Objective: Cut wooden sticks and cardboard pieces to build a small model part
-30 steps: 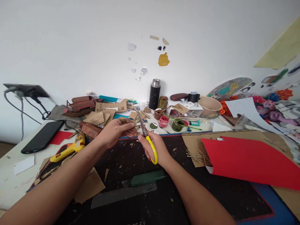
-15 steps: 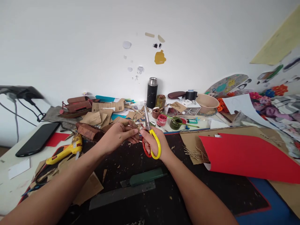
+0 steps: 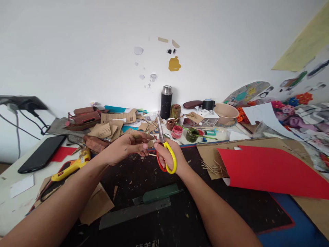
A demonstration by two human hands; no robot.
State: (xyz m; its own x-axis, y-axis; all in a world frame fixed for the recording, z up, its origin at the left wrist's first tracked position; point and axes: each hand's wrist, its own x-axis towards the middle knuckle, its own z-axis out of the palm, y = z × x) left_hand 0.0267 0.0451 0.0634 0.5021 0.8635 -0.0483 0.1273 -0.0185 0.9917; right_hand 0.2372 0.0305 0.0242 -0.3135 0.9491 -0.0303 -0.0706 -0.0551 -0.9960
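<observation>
My right hand (image 3: 171, 156) is closed round scissors (image 3: 168, 154) with one yellow and one red handle loop. Their metal blades point up and look closed together. A thin pale stick (image 3: 152, 154) reaches left from the right fingers; its hold is partly hidden. Just left of the scissors is my left hand (image 3: 132, 145), its fingers bent and the thumb apart from the forefinger. By its fingertips shows a small brown paper piece (image 3: 150, 143); whether the hand touches it is unclear. Under both hands lies a dark cutting mat (image 3: 177, 219).
A green-handled cutter (image 3: 160, 194) lies on the mat. At left are a yellow glue gun (image 3: 72, 166) and a phone (image 3: 42, 153). Paint jars (image 3: 177, 131) and a black flask (image 3: 166, 103) stand behind. At right, thin sticks (image 3: 213, 167) lie beside red paper (image 3: 267, 171).
My left hand has drawn slightly left, away from the right thumb, and its pinch has loosened. The thin stick and brown piece show more clearly. The scissors stay nearly still.
</observation>
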